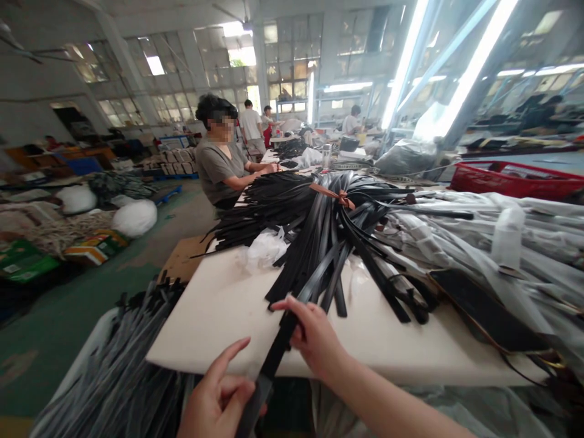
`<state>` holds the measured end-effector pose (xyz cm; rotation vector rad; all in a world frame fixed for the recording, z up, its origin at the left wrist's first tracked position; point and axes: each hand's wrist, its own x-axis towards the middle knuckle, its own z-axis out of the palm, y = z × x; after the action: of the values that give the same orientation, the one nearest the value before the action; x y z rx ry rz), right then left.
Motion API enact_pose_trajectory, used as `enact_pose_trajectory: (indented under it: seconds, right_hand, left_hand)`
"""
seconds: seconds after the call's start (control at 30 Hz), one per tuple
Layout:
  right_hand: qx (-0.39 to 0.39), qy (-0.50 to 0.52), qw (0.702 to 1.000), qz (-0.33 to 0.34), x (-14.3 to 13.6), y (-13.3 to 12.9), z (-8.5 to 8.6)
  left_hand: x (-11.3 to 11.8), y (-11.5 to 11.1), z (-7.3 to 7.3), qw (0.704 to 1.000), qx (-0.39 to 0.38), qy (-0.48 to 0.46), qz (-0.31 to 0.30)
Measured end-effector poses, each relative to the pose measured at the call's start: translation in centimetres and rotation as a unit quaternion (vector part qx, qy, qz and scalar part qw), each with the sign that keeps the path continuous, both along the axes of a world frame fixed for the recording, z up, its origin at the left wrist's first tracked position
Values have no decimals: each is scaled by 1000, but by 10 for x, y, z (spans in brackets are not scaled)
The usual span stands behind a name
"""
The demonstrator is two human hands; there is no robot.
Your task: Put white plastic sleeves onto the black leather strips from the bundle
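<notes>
Strap (274,356) ran from the left hand (221,398), thumb and fingers clamped on it, to the right hand (317,337), fingers curled round it, apparently kept straight by both, with the tied bundle (319,225) beyond the right.

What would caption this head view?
Left hand and right hand hold a black strap at a white table piled with strap bundles.

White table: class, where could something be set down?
Bare: the white table's front left, bordered by its left edge, the plastic bag and black strips; smaller, between right hand and dark case. Crowded: back and right, under strips and wrapped bundles.
</notes>
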<state>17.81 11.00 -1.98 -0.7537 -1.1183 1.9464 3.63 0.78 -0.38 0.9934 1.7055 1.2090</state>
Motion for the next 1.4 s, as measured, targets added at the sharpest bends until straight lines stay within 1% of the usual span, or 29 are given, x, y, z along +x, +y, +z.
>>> enact_pose_trajectory:
  seconds: [0.03,0.07,0.1,0.13,0.17,0.23,0.27,0.3,0.37,0.43,0.5,0.57,0.6,0.67,0.7,0.73,0.77,0.83,0.9,0.93,1.0,1.07,1.13,1.2,1.27,1.33,1.4]
  right_hand:
    - [-13,-9,998,-65,1,3,1]
    - [-17,-15,994,-110,2,6,2]
    - [-7,-22,993,-120,3,6,3]
    - [18,-31,995,-95,3,5,4]
    - [53,-43,996,-49,4,1,5]
    - [129,-63,989,45,5,-8,6]
    - [151,-72,984,66,5,-12,6]
    - [157,-83,982,67,5,-15,6]
    - [136,-111,984,27,2,-17,3]
    - [119,-139,983,-5,-1,-16,-4]
    - [126,-151,980,-14,-4,-17,-14]
    - [124,-155,980,-11,-5,-22,-23]
    - [118,-155,981,-3,-5,-25,-27]
    - [98,-151,984,16,-3,-32,-31]
    - [86,-148,985,23,-3,-36,-33]
    - [76,-145,986,28,-2,-39,-34]
    - [67,-141,987,30,-2,-42,-35]
    - [56,-135,989,27,-3,-46,-37]
    - [52,-129,990,13,-5,-47,-37]
    - [53,-126,991,6,-5,-46,-35]
    - [60,-119,991,-9,-2,-42,-30]
    - [77,-112,990,-43,4,-36,-20]
    - [104,-105,985,-92,10,-32,-8]
    - [135,-91,979,-125,15,-34,2]
    - [179,-71,972,-131,15,-40,8]
    - [214,-47,966,-137,11,-48,8]
    - [217,-24,967,-132,7,-52,6]
  left_hand:
    - [1,0,2,1000,-5,9,-1]
    - [2,0,4,1000,-10,14,-2]
    - [2,0,6,1000,-13,14,-3]
    - [2,0,7,1000,-12,11,-5]
    - [2,0,8,1000,-7,6,-7]
    - [0,0,6,1000,10,0,-12]
    - [-2,0,3,1000,18,0,-12]
    - [-3,1,-1,1000,24,-2,-14]
    - [-3,2,-13,999,15,-35,-34]
    - [2,2,-28,990,-18,-119,-67]
    - [9,0,-43,968,-43,-235,-80]
    - [12,-7,-54,939,-34,-334,-69]
    - [10,-13,-58,926,-22,-370,-67]
    - [1,-27,-63,911,-5,-402,-89]
    - [-6,-35,-65,913,4,-393,-107]
    - [-14,-43,-66,922,11,-365,-126]
    - [-22,-50,-69,938,11,-315,-147]
    - [-32,-61,-76,969,-7,-171,-180]
    - [-34,-66,-86,977,-43,-52,-201]
    - [-32,-65,-91,977,-56,-21,-206]
    - [-27,-62,-98,978,-58,4,-201]
    - [-23,-56,-98,982,-47,31,-181]
    - [-23,-52,-90,986,-29,70,-149]
    - [-25,-50,-76,983,-16,142,-115]
    - [-26,-49,-60,968,-8,236,-84]
    - [-27,-47,-45,948,7,312,-63]
    - [-28,-44,-32,929,32,363,-57]
